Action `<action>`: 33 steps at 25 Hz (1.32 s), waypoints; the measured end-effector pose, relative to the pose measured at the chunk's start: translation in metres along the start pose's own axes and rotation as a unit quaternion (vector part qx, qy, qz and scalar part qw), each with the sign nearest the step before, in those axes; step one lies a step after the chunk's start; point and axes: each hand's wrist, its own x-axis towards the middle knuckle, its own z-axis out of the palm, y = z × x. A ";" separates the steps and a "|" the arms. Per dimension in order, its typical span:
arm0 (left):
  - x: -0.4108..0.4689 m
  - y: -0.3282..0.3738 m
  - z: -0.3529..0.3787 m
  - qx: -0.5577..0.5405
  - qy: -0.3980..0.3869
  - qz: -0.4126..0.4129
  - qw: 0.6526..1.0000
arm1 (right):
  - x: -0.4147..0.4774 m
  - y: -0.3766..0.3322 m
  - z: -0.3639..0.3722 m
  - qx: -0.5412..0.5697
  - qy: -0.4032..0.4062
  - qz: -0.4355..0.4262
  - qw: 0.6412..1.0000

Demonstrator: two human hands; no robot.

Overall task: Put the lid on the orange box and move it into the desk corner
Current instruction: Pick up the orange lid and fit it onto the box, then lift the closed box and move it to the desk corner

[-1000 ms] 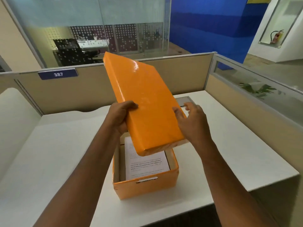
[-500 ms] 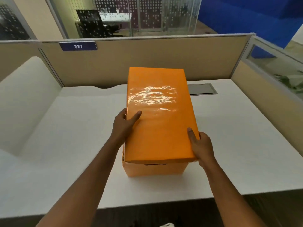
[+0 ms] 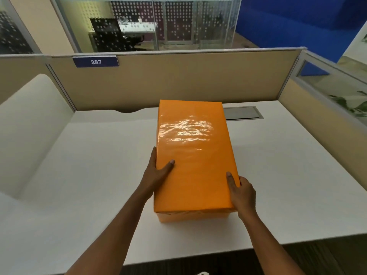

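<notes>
The glossy orange lid (image 3: 193, 155) lies flat on top of the orange box (image 3: 192, 216), covering it; only a strip of the box's front wall shows under the lid's near edge. My left hand (image 3: 156, 173) grips the lid's left side, thumb on top. On the lid's right near corner my right hand (image 3: 241, 192) holds the edge, thumb on top as well. The box stands near the middle of the white desk (image 3: 99, 175), closer to the front edge.
Beige partition walls (image 3: 178, 80) close the desk at the back and right, meeting at the far right corner. A grey cable hatch (image 3: 243, 113) is set into the desk just behind the box. A white curved panel (image 3: 29, 120) rises on the left.
The lid came down from a tilted position above the open box and now sits level on it. Both hands shifted to its sides. The papers inside are hidden.
</notes>
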 end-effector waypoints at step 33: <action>0.041 -0.031 0.010 0.042 0.078 -0.003 0.996 | 0.038 -0.015 0.024 -0.275 0.015 0.001 0.961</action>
